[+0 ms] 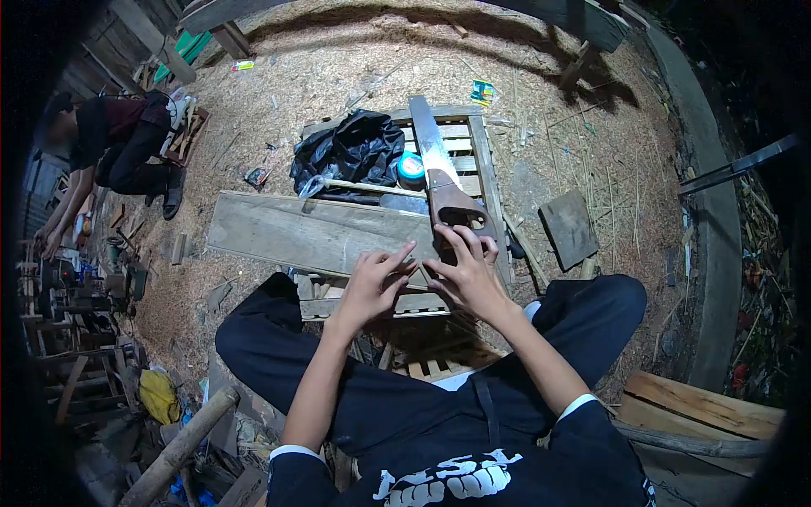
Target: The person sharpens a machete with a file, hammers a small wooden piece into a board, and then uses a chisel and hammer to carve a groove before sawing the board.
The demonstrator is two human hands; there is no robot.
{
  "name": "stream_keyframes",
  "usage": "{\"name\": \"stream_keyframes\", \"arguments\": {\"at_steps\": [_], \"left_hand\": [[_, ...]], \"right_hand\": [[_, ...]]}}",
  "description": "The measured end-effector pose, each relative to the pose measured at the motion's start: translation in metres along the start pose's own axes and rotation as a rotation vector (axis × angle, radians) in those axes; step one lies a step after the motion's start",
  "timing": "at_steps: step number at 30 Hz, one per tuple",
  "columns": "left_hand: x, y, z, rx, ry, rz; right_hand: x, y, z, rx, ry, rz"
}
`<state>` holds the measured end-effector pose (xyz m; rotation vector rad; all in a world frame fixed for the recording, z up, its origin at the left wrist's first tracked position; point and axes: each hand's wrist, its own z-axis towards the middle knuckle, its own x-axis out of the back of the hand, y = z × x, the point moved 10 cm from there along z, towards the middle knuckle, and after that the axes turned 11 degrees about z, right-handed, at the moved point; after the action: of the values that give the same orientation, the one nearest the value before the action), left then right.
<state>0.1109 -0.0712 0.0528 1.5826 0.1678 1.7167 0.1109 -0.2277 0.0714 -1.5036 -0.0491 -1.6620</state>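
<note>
My left hand (369, 285) is over the near right part of a grey wooden board (287, 228), its thumb and index finger apart. Just to its right, my right hand (466, 272) has its fingers spread and bent, close below the wooden handle of a handsaw (434, 156). Nothing can be made out in either hand. The saw lies with its blade pointing away across a slatted wooden stand (487, 160). On the same stand are a black plastic bag (359, 148) and a blue round container (410, 169).
A person (127, 139) crouches at the far left beside cluttered tools. A square wooden piece (568, 228) lies on the ground to the right. Wood planks (701, 406) are at the lower right, a round pole (182, 448) at the lower left.
</note>
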Motion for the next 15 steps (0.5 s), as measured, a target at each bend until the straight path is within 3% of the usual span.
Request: {"name": "stream_keyframes", "arguments": {"at_steps": [15], "left_hand": [[0.0022,0.002,0.0008,0.014,-0.003,0.004]], "right_hand": [[-0.005,0.002,-0.0025,-0.032,0.016,-0.021]]}}
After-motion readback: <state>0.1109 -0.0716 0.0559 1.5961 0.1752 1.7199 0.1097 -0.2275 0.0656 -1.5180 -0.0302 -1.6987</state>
